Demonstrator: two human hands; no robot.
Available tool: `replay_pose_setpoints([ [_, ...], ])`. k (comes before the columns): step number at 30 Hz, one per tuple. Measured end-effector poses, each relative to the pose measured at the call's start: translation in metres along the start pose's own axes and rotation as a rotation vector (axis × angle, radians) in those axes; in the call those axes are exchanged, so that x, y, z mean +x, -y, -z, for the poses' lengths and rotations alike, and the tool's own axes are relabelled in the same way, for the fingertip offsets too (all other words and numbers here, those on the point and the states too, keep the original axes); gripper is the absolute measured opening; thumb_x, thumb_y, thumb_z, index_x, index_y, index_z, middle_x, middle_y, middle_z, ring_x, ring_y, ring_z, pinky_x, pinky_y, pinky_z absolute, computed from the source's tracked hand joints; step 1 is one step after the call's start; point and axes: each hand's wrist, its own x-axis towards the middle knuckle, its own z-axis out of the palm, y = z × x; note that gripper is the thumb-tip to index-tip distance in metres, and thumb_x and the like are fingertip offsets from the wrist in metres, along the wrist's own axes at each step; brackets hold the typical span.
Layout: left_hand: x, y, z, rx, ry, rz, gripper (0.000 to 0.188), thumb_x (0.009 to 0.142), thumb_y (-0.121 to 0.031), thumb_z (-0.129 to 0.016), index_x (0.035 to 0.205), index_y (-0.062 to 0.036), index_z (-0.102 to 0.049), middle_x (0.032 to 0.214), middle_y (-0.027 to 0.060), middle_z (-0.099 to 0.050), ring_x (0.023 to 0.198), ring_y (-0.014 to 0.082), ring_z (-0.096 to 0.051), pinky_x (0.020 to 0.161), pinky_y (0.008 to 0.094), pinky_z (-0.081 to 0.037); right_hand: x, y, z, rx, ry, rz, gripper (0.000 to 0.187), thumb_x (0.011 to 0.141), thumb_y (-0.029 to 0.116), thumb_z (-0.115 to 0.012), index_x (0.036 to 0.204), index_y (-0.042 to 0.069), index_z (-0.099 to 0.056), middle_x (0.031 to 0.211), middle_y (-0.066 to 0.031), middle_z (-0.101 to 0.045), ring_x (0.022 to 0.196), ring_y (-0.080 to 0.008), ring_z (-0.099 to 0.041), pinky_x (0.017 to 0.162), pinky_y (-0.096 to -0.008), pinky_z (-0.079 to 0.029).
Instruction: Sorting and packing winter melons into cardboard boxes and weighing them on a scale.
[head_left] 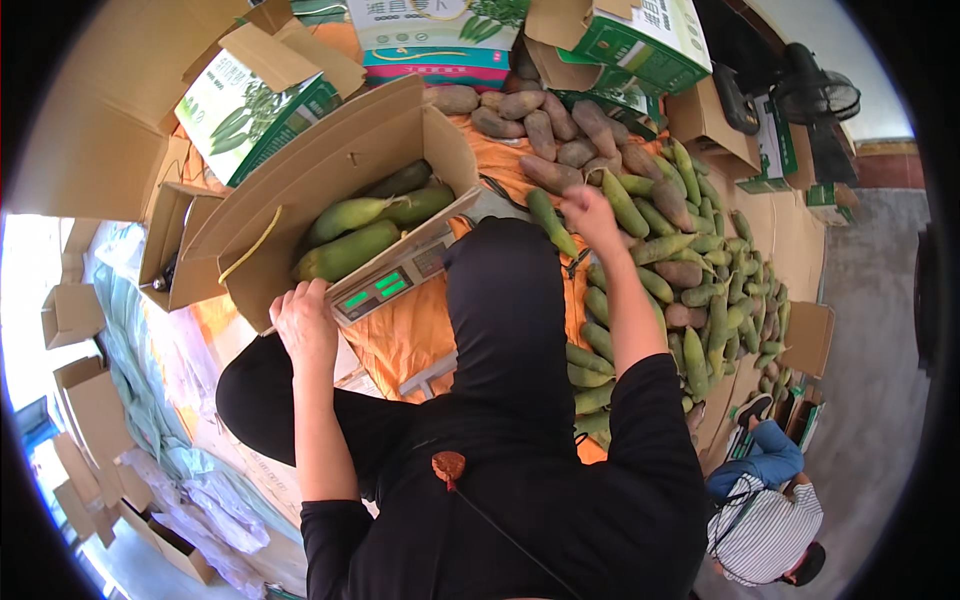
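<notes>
An open cardboard box (216, 245) with a yellow cord handle holds several green radishes (348, 252). It stands against a digital scale (385, 285) with lit green displays. My left hand (306, 322) is closed over the near left edge of the box. Right of my raised black-clad knee, my right hand (592, 218) has its fingers curled in at the edge of the radish pile. One green radish (549, 222) lies just left of those fingers, and another green radish (624, 205) is on their right. Whatever the fingers may hold is hidden.
A large heap of green radishes (700, 300) spreads right, with brownish ones (595, 125) behind, on orange sheeting (395, 340). Printed cartons (245, 110) stand at the back, near a black fan (815, 95). Another person (765, 525) crouches at the lower right.
</notes>
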Motion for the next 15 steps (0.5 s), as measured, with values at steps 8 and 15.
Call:
replay_pose_setpoints([
  [8,0.002,-0.003,0.002,0.005,0.069,0.043,0.013,0.078,-0.005,-0.063,0.09,-0.0078,-0.064,0.082,0.0089,-0.061,0.085,0.0291,-0.059,0.085,0.0415,-0.041,-0.09,-0.152,-0.041,-0.069,0.046,-0.848,0.03,0.086,0.016,-0.067,0.112,0.002,-0.061,0.087,-0.007,-0.065,0.074,-0.0189,-0.061,0.06,-0.0361,-0.049],
  [15,0.004,-0.009,0.004,-0.014,0.066,0.049,0.011,0.078,-0.005,-0.063,0.089,-0.0081,-0.064,0.081,0.0087,-0.061,0.084,0.0288,-0.059,0.086,0.041,-0.041,-0.082,-0.192,-0.053,0.042,-0.112,-0.904,0.051,0.084,0.011,-0.07,0.13,0.001,-0.049,0.105,-0.0107,-0.06,0.077,-0.0194,-0.06,0.065,-0.0335,-0.05],
])
